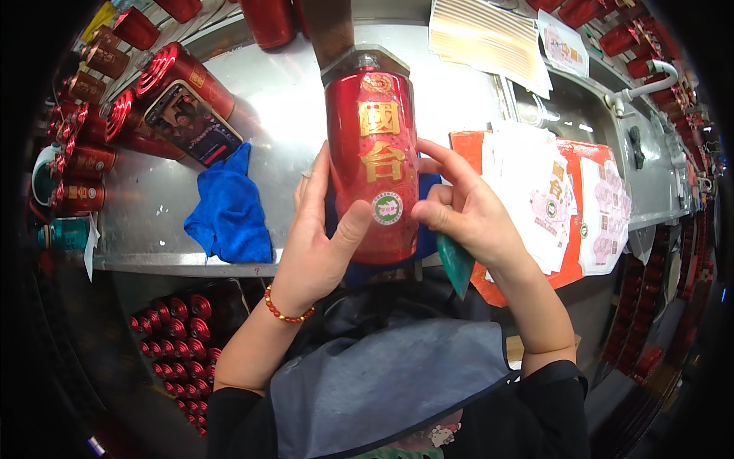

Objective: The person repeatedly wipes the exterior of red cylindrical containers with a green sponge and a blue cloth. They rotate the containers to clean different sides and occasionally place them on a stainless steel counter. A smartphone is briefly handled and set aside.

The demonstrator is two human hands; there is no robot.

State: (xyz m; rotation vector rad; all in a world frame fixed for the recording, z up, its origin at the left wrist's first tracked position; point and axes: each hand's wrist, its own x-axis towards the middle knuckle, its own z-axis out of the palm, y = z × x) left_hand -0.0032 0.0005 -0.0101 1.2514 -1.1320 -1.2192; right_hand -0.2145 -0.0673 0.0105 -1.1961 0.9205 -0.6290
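A glossy red bottle (367,166) with large gold characters and a round green-and-white emblem lies before me, its neck end pointing away. My left hand (318,229) holds its left side, the thumb pressed along the front near the base. On the other side my right hand (464,201) touches the bottle's right edge with its fingertips. From under that palm juts a green, flat, pointed tool (456,264), which looks like a scraper. A metal bracket (338,63) stands at the bottle's neck. Dark blue cloth (429,229) shows beneath the bottle.
A blue cloth (229,212) lies left on the steel worktop (275,103). Behind it a phone (192,123) leans on red bottles (186,74). Printed transfer sheets (527,195) cover a red board (467,143) at right, near a sink (550,106) with a faucet (645,92).
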